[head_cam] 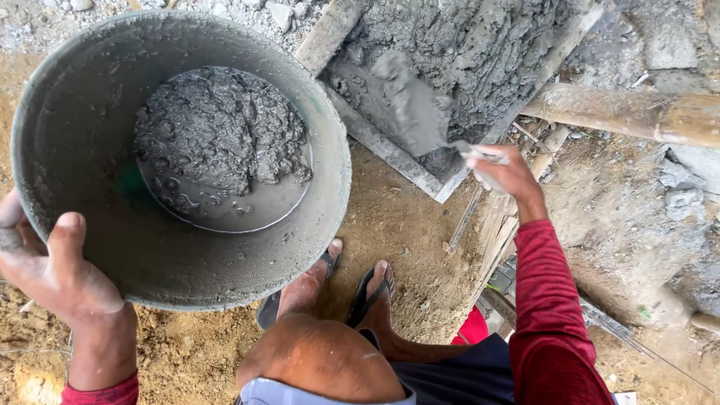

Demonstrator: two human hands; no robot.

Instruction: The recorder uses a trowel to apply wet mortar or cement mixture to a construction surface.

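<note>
My left hand (52, 270) grips the near rim of a grey-green bucket (90, 97) held up close to the camera. Wet grey cement (217, 135) lies in its bottom with some water around it. My right hand (504, 171) is closed on the handle of a trowel (411, 105). The trowel blade, coated in mortar, rests on a pile of wet cement (480, 45) inside a shallow wooden-framed box (390, 150) on the ground. Red sleeves cover both my arms.
My feet in dark flip-flops (360, 296) stand on brown dirt below the bucket. A thick wooden pole (637, 116) lies at the right. Rubble and stones (679, 202) lie at the far right, with thin wooden strips and steel rods near the box.
</note>
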